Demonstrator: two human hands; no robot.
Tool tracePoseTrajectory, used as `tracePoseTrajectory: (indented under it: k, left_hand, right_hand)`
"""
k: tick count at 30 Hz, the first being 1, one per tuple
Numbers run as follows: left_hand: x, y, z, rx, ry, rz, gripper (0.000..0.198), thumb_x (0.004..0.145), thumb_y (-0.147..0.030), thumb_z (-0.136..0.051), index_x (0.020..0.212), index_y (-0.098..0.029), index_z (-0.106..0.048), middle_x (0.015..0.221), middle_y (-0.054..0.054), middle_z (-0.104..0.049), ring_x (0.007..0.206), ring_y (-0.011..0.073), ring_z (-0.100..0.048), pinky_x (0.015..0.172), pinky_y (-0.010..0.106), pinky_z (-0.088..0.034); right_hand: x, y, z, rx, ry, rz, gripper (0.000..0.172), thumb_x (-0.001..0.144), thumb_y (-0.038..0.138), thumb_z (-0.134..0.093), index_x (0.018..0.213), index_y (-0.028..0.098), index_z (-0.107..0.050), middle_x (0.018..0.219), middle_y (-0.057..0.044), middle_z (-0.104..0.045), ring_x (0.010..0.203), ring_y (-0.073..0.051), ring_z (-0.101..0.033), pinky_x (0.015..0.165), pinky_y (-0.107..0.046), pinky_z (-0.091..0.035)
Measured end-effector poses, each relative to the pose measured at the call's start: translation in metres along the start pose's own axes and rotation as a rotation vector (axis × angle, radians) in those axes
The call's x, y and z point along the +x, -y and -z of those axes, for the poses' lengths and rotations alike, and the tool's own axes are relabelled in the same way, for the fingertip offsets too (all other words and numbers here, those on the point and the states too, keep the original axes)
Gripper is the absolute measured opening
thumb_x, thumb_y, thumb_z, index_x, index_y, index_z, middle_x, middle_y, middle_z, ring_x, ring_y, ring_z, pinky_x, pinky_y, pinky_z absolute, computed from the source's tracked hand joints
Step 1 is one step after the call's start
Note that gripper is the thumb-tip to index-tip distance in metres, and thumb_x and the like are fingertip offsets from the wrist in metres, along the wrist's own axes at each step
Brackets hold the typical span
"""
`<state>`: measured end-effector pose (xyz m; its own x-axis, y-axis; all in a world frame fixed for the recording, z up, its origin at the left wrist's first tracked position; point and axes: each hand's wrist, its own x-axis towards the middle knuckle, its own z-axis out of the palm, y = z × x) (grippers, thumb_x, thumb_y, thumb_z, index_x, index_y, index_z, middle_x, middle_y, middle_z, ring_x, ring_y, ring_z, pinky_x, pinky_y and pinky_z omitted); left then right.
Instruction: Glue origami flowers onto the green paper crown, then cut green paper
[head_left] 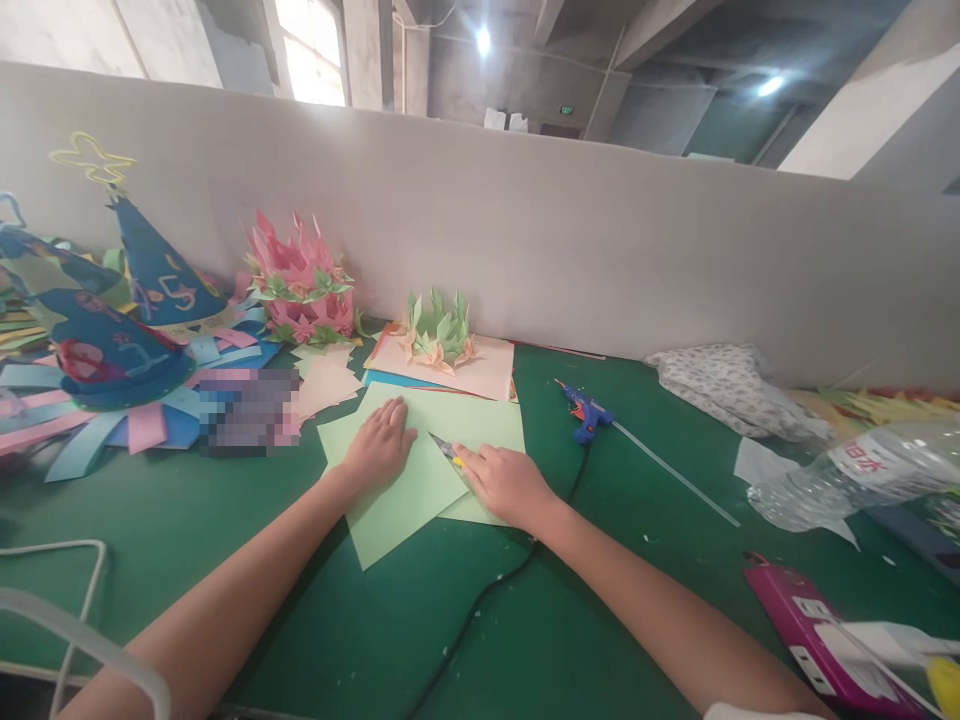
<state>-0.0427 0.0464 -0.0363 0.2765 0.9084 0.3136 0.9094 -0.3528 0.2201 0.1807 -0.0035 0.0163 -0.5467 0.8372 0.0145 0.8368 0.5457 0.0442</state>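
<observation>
Light green paper sheets (409, 490) lie overlapping at the middle of the green table. My left hand (381, 443) rests flat on the upper sheet with its fingers stretched out. My right hand (504, 482) is wrapped round a pair of scissors (444, 447) with a yellow part at the fingers. Their pointed metal end lies over the green paper and points up and left, a little right of my left hand. The two hands are apart.
A green paper crown (440, 330) stands on stacked paper behind. Pink crowns (300, 275) and blue cone hats (161, 265) are at the left. Rightward are a blue glue gun (587, 415) with a black cord, a plastic bottle (862, 475) and a magenta power strip (806, 620).
</observation>
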Motion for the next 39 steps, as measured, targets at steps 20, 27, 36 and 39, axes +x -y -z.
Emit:
tracePoseTrajectory:
  k: [20, 27, 36, 39]
  left_hand:
    - [-0.002, 0.000, -0.001, -0.024, -0.061, -0.026, 0.035, 0.090, -0.037, -0.027, 0.110, -0.013, -0.043, 0.142, 0.021, -0.032, 0.131, 0.0297, -0.031, 0.105, 0.048, -0.032]
    - [-0.001, -0.001, 0.000, -0.011, -0.055, -0.028, 0.031, 0.090, -0.035, -0.028, 0.098, -0.011, -0.045, 0.141, 0.028, -0.029, 0.131, 0.0312, -0.030, 0.103, 0.047, -0.033]
    - [-0.001, 0.000, -0.001, -0.015, -0.064, -0.007, 0.028, 0.089, -0.034, -0.031, 0.097, -0.012, -0.046, 0.141, 0.026, -0.032, 0.130, 0.0290, -0.034, 0.103, 0.044, -0.032]
    - [-0.002, -0.001, -0.001, 0.023, -0.057, 0.006, 0.032, 0.089, -0.035, -0.031, 0.099, -0.011, -0.048, 0.139, 0.026, -0.035, 0.132, 0.0307, -0.030, 0.103, 0.046, -0.030]
  right_hand:
    - [0.043, -0.005, -0.005, 0.001, -0.052, 0.037, 0.043, 0.094, 0.031, -0.026, 0.134, 0.023, -0.041, 0.095, -0.008, -0.064, 0.078, -0.020, -0.059, 0.060, -0.027, -0.038]
    - [0.067, -0.005, -0.007, 0.005, -0.063, 0.036, 0.042, 0.094, 0.031, -0.028, 0.134, 0.024, -0.041, 0.097, -0.008, -0.064, 0.080, -0.021, -0.059, 0.062, -0.027, -0.038]
    - [0.080, -0.004, -0.006, 0.004, -0.055, -0.007, 0.043, 0.094, 0.032, -0.029, 0.134, 0.024, -0.041, 0.098, -0.009, -0.063, 0.082, -0.021, -0.060, 0.062, -0.028, -0.039]
    - [0.072, -0.011, -0.008, -0.012, -0.090, -0.032, 0.043, 0.093, 0.031, -0.030, 0.134, 0.024, -0.041, 0.095, -0.008, -0.063, 0.077, -0.021, -0.060, 0.059, -0.027, -0.038]
